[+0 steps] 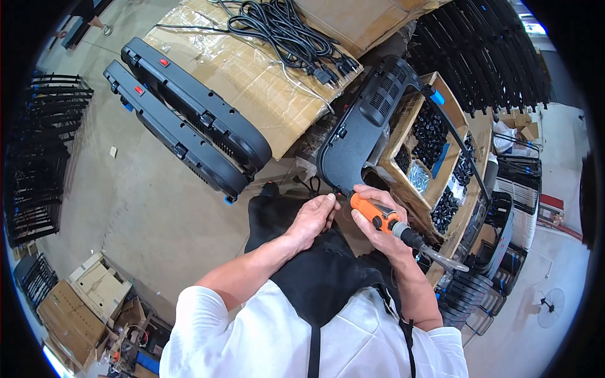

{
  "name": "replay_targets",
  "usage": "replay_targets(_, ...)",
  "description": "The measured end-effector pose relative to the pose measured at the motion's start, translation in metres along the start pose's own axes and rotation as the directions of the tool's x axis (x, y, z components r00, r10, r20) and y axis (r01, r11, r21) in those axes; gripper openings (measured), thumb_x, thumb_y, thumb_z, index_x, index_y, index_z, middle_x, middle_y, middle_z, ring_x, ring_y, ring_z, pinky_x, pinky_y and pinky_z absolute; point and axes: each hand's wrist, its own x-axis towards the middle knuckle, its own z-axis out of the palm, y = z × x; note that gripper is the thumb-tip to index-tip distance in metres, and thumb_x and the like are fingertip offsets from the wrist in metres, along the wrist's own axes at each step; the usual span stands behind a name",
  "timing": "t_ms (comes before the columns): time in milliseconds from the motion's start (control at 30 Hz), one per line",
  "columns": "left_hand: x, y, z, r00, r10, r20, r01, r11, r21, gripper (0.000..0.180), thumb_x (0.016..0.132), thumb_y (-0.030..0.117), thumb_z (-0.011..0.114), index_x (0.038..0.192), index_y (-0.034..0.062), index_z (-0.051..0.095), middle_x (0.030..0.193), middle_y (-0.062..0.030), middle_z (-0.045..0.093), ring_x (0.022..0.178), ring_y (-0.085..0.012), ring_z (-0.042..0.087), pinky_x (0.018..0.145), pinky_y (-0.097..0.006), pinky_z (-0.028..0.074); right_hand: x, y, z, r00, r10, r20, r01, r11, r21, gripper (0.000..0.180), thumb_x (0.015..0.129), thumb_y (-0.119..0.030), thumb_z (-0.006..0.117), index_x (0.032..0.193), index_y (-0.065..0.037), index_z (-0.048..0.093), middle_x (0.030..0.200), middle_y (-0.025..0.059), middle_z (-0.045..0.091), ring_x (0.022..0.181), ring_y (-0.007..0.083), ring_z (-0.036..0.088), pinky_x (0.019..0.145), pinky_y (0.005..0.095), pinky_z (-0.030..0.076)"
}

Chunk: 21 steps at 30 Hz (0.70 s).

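My right hand (376,222) grips an orange and black powered screwdriver (380,218), its tip pointing up-left at the near end of a long black plastic housing (360,126). That housing lies tilted across the edge of a cardboard box. My left hand (312,217) sits just left of the tool tip, fingers curled against the housing's near end; what the fingers pinch is hidden. A clear hose (443,258) trails from the tool's rear toward the lower right.
Two similar black housings (189,107) stand side by side on the concrete floor at left. Black power cords (287,31) lie on flattened cardboard (252,82). A divided cardboard box (435,151) holds small black parts and screws. Black metal racks fill the right and left rims.
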Motion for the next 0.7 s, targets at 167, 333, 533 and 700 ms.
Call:
replay_targets(167,-0.011,0.012,0.009,0.998,-0.053,-0.026,0.043,0.958,-0.284,0.03,0.113,0.032,0.056,0.112,0.0054,0.071,0.094,0.0003,0.068,0.077,-0.0085,0.061,0.065,-0.026,0.049,0.003,-0.007,-0.001,0.997,0.078,0.027,-0.078,0.997,-0.011,0.038,0.089,0.0,0.079,0.124,-0.004,0.066,0.135,0.0161,0.07,0.121,0.0231,0.069,0.105,0.0379,0.055)
replay_targets(333,-0.006,0.015,0.005,1.0,-0.016,0.016,0.02,0.969,-0.245,0.029,0.111,0.029,0.06,0.121,0.0042,0.07,0.086,0.0013,0.065,0.073,-0.0118,0.058,0.069,-0.027,0.048,0.009,-0.019,-0.006,0.989,0.147,-0.004,-0.147,0.989,0.025,0.039,0.089,-0.005,0.081,0.125,-0.006,0.067,0.133,0.0136,0.071,0.121,0.022,0.07,0.105,0.0371,0.055)
replay_targets(533,0.014,0.04,0.012,0.998,-0.062,-0.001,0.055,0.9,-0.432,0.031,0.109,0.036,0.063,0.114,0.007,0.072,0.081,0.0037,0.063,0.067,-0.0099,0.054,0.063,-0.026,0.046,0.006,-0.015,-0.023,0.989,0.065,-0.134,-0.023,0.955,0.295,0.051,0.089,0.003,0.079,0.135,0.0,0.058,0.134,0.0174,0.069,0.129,0.0278,0.066,0.112,0.0422,0.052)
replay_targets(700,0.035,0.056,0.03,0.998,-0.02,0.064,0.058,0.728,-0.683,0.034,0.11,0.04,0.061,0.121,0.0081,0.066,0.08,0.0031,0.057,0.07,-0.0117,0.053,0.064,-0.027,0.044,0.018,-0.012,-0.029,0.991,-0.001,-0.132,0.048,0.933,0.356,0.054,0.09,0.004,0.077,0.138,-0.001,0.054,0.136,0.0193,0.067,0.133,0.03,0.063,0.114,0.0438,0.051)
